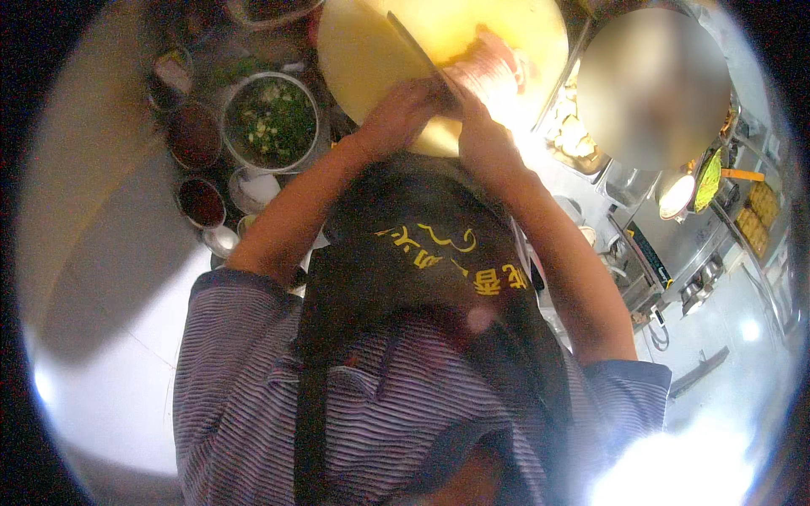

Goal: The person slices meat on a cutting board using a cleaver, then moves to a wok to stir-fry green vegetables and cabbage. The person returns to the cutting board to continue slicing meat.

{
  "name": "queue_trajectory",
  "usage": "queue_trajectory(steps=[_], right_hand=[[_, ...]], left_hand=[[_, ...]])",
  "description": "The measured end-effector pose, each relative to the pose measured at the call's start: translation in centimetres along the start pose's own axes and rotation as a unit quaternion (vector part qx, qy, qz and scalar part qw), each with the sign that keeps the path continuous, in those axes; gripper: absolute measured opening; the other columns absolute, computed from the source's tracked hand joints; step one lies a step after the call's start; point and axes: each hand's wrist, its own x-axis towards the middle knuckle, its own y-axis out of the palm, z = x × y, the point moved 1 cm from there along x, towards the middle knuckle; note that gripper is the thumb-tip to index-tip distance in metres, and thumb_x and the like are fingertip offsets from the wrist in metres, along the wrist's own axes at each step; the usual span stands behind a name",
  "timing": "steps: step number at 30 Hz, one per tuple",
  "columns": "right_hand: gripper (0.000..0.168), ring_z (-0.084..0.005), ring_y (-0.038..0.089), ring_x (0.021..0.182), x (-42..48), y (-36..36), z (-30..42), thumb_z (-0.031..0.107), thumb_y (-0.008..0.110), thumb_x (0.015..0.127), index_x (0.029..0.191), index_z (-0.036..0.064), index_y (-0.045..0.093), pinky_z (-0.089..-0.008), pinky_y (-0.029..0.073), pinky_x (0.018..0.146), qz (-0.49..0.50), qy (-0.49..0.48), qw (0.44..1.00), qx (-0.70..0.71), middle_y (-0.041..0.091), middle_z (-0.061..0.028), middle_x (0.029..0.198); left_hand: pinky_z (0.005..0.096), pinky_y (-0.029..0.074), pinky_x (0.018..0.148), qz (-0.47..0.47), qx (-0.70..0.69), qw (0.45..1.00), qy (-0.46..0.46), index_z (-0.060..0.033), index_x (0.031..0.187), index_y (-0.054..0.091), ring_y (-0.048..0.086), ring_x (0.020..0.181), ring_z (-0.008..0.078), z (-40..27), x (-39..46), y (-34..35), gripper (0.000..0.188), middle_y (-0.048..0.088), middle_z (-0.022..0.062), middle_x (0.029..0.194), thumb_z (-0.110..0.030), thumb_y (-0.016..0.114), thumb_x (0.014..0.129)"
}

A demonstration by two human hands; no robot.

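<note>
A round yellowish cutting board (361, 69) lies before me at the top of the view. On it rests a piece of pale pink, ridged meat (484, 69). A long dark-edged kitchen knife (414, 44), seen almost edge-on, slants across the board just left of the meat. Its near end runs to my right hand (486, 129), which is closed on it. My left hand (402, 117) is on the knife's left side, close to the near end; its fingertips are hidden in shadow, so I cannot tell what they touch.
At left stand a round container of chopped greens (272, 123), a bowl of dark red sauce (201, 202) and a white-filled container (254, 188). A tray of pale food pieces (573, 136) adjoins the board at right. Farther right is a white bowl (677, 196).
</note>
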Motion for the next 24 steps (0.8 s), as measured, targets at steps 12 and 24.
queue_trajectory(steps=[12,24], right_hand=[[0.018,-0.0451,0.067,0.08,-6.5,-2.5,-2.2,0.01,0.045,0.094,0.11,0.001,0.043,-0.051,0.057,0.066,0.075,0.013,0.987,-0.141,0.061,-0.0216,0.099],[0.036,-0.0449,0.067,0.084,-0.4,0.3,-1.3,0.011,0.045,0.095,0.129,0.001,0.039,-0.0517,0.057,0.068,0.006,-0.021,0.995,-0.101,0.059,-0.0246,0.113]], left_hand=[[0.0463,0.044,0.101,-0.044,-0.218,0.957,-0.189,-0.0057,0.118,0.066,0.059,0.115,0.0367,-0.9,1.6,-1.6,0.031,0.064,0.0198,0.12,-0.017,0.055,0.091],[0.0448,0.043,0.099,0.003,-0.262,0.942,-0.207,-0.0037,0.107,0.069,0.059,0.111,0.0368,-2.2,2.6,-3.9,0.034,0.066,0.0174,0.116,-0.027,0.048,0.095]])
